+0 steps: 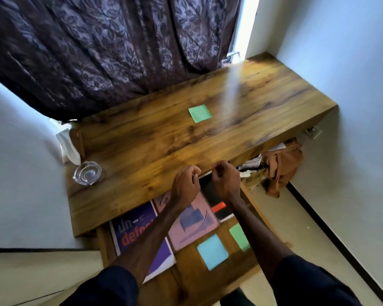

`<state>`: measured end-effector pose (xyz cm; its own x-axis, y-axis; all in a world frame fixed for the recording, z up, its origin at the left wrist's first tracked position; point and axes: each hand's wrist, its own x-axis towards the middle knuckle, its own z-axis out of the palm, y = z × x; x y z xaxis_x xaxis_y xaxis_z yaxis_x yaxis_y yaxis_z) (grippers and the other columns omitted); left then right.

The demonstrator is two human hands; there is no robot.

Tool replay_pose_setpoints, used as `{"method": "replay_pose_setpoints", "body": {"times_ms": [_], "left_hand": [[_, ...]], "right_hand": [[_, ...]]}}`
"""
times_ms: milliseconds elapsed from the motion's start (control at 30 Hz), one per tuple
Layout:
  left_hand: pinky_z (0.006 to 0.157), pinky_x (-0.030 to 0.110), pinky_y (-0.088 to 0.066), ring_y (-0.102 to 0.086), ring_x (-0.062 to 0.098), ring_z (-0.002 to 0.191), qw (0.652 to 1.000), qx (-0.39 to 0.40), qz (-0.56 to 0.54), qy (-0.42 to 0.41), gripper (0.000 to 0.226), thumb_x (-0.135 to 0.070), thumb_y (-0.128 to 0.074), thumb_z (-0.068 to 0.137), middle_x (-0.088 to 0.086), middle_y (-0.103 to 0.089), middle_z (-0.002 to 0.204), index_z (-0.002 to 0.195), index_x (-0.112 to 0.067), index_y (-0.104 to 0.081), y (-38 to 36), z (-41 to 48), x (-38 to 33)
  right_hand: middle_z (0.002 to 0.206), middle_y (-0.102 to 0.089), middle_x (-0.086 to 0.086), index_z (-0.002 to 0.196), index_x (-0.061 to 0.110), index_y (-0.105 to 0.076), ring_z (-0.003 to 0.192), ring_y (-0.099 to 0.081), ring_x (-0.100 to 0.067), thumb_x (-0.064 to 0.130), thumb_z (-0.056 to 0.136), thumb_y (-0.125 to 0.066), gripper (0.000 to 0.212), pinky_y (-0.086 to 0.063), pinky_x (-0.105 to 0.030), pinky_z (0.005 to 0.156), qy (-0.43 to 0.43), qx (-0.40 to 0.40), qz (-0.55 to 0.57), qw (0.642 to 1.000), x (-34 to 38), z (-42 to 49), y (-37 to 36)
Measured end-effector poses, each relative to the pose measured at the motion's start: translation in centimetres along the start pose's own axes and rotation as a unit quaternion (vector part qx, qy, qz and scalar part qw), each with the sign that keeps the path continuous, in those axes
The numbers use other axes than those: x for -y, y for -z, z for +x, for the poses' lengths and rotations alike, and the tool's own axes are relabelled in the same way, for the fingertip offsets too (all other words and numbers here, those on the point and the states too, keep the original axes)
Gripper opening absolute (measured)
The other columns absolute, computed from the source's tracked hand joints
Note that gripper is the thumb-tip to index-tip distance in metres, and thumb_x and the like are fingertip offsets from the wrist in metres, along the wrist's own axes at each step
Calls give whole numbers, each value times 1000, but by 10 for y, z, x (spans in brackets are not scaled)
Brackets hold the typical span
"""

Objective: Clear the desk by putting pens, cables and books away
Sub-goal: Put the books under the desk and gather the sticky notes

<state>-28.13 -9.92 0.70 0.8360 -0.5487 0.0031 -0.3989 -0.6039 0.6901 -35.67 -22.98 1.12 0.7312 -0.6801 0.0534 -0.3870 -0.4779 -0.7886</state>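
An open drawer (192, 274) under the wooden desk (164, 133) holds a purple book (133, 235), a pink book (197, 224) and a black book with a red band (217, 204). A blue sticky pad (212, 251) and a green sticky pad (239, 236) lie in the drawer too. My left hand (186, 184) and my right hand (224, 180) hover with curled fingers over the back of the drawer, at the desk's front edge. Whether either hand pinches something small is hidden. A green sticky note (200, 113) lies on the desk top.
A glass ashtray (87, 173) stands at the desk's left end, beside a white tissue pack (68, 146). A dark patterned curtain (97, 51) hangs behind the desk. Brown cloth (281, 166) and papers sit in the shelf under the desk's right side.
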Motion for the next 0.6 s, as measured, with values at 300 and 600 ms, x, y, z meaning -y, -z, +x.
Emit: {"method": "replay_pose_setpoints", "body": {"times_ms": [300,600], "left_hand": [[99,30,-43,-55,22,118,993,33,90,64,22,-13,-59,92,6,-58,123,114,-11,-61,4,132,3],[126,33,-18,-9,21,156,956,172,162,171,77,-28,-62,97,4,-6,169,160,-14,-20,-5,223,23]], "right_hand": [[108,-68,-6,109,11,-66,98,-64,-20,14,85,-65,23,-56,-34,84,30,68,-28,997,5,141,-20],[133,-53,-13,134,6,-49,124,-54,-30,27,86,-72,58,-47,-40,103,-7,97,-62,993,-6,256,-59]]}}
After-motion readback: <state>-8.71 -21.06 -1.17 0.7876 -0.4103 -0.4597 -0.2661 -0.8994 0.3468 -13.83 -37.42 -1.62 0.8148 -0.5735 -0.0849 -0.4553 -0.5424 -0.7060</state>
